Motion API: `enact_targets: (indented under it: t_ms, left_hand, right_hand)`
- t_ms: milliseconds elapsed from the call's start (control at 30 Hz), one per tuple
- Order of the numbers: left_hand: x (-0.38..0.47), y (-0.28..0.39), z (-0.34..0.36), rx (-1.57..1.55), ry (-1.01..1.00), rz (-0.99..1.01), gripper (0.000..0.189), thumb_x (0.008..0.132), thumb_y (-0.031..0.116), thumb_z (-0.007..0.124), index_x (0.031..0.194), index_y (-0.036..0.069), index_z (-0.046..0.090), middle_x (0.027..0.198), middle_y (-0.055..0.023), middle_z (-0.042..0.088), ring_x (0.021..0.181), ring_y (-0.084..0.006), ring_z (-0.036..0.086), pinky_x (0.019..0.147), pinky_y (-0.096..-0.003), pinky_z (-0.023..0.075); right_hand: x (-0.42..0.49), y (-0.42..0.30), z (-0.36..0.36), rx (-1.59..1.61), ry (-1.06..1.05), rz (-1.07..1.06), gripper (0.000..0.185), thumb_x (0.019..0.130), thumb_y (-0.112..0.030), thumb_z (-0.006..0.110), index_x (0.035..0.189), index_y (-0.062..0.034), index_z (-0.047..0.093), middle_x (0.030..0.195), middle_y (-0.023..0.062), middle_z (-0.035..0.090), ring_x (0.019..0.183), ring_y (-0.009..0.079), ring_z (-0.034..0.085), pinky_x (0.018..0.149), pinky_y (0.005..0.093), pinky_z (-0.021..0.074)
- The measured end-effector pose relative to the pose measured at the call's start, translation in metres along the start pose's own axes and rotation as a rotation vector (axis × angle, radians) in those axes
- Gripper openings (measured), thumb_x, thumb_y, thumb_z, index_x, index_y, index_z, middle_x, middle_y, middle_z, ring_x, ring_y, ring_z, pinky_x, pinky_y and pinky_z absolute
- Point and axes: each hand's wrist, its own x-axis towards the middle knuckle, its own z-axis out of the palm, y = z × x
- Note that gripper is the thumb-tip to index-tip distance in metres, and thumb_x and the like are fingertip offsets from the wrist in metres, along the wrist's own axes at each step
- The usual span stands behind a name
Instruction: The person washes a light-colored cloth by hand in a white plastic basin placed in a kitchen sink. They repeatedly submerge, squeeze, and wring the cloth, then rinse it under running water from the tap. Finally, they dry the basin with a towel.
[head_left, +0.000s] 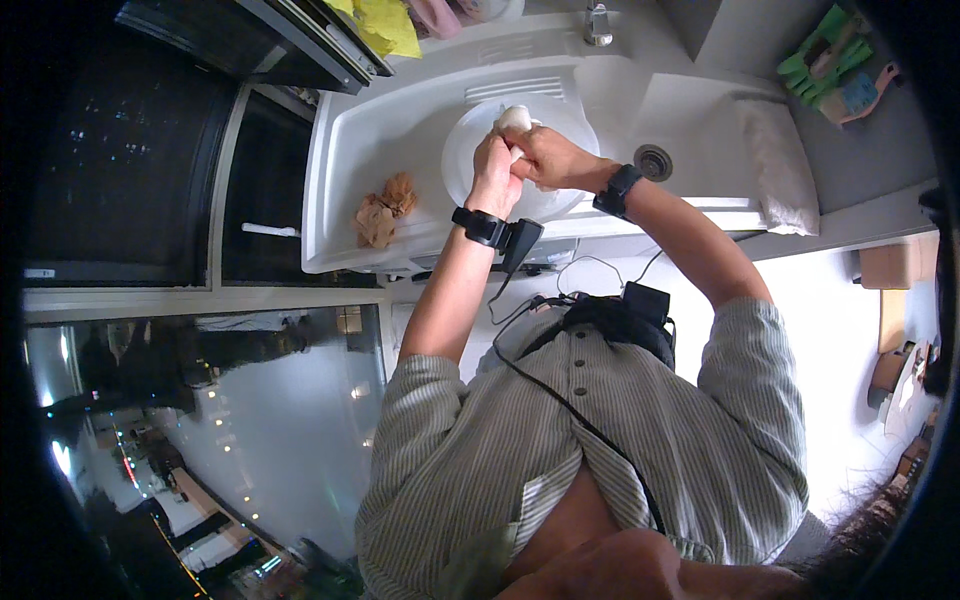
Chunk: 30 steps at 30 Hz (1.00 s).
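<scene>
My left hand (495, 169) and my right hand (556, 159) meet above a round white basin (460, 161). Both are closed around a bunched white cloth (516, 118), whose upper end bulges out beyond the fingers. Most of the cloth is hidden inside my grip. The basin stands in a long white sink (352, 150), in front of its ribbed washboard section (517, 88). Left of the basin, two crumpled brown pieces (375, 221), cloth or paper, lie on the sink surface.
A metal drain (653, 163) sits right of the basin, and a chrome tap (598, 26) stands at the back. A pale towel (780, 169) drapes over the right end. Green gloves (829, 49) hang on the right wall. Yellow cloth (386, 26) hangs near an open window sash (315, 37).
</scene>
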Motion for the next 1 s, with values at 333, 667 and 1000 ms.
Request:
enact_targets:
  t_ms: [333,667,1000]
  left_hand:
    - [0.001,0.01,-0.063,0.967,0.046,0.075,0.041,0.103,0.024,0.059,0.139,0.005,0.056,0.098,-0.0039,0.065,0.093,-0.0135,0.063,0.073,-0.0316,0.0562]
    - [-0.016,0.0,-0.037,1.688,-0.17,-0.028,0.056,0.094,0.054,0.061,0.135,0.016,0.064,0.143,-0.0227,0.056,0.147,-0.0443,0.026,0.121,-0.0482,0.0175]
    - [0.014,-0.02,-0.047,0.965,-0.211,-0.195,0.036,0.098,0.033,0.062,0.121,0.006,0.071,0.114,-0.0106,0.072,0.107,-0.02,0.063,0.094,-0.0368,0.0496]
  right_hand:
    - [-0.022,0.03,-0.013,-0.323,-0.32,0.247,0.053,0.087,-0.025,0.071,0.135,-0.0126,0.052,0.124,0.027,0.061,0.135,0.0461,0.042,0.108,0.0508,0.0439]
    - [-0.018,0.083,0.027,-0.434,-0.605,0.076,0.073,0.099,-0.042,0.056,0.161,-0.0301,0.019,0.166,0.0114,0.023,0.155,0.0405,0.006,0.121,0.0648,0.0104]
    - [-0.021,0.096,0.04,-0.358,-0.49,0.453,0.056,0.094,-0.028,0.06,0.147,-0.0147,0.048,0.147,0.0183,0.05,0.139,0.0397,0.044,0.111,0.052,0.0404]
